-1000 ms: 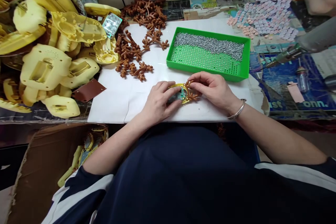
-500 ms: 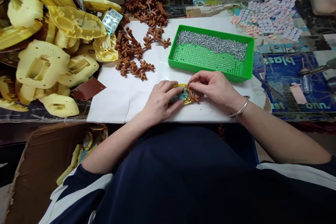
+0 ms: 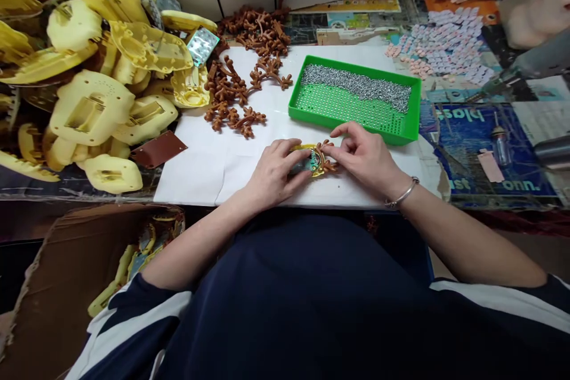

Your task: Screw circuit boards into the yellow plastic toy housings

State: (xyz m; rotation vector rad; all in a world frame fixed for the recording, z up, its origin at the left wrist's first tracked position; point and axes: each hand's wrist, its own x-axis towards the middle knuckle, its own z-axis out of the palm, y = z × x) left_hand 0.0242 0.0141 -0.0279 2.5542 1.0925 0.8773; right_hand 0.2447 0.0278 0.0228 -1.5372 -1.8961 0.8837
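Note:
My left hand [image 3: 280, 172] is closed around a small yellow plastic shell [image 3: 317, 173] and keeps it on the white sheet. A green circuit board [image 3: 313, 160] shows inside the shell, partly under my fingers. A brown antler-shaped plastic piece [image 3: 329, 163] lies along the shell's right edge. Beside it is my right hand [image 3: 367, 157], thumb at the brown piece and index finger lifted away from the thumb. Whether the thumb presses on the piece is hard to see. Behind my hands stands a green perforated basket [image 3: 414, 124] with small silver screws [image 3: 356, 83] heaped along its far side.
Yellow shells [image 3: 91, 107] pile up at left, with a brown plate [image 3: 159, 148] nearby. Brown antler pieces [image 3: 231, 89] lie beyond my left hand. Small pale parts [image 3: 445, 41], a power screwdriver [image 3: 521, 68] and a blue sheet [image 3: 458, 130] are at right. A cardboard box [image 3: 84, 273] stands below the table edge.
My right hand's pinch on the brown piece has loosened, and its index finger has lifted away. My left hand stays on the shell. The view has tilted up slightly, and the power screwdriver shows more.

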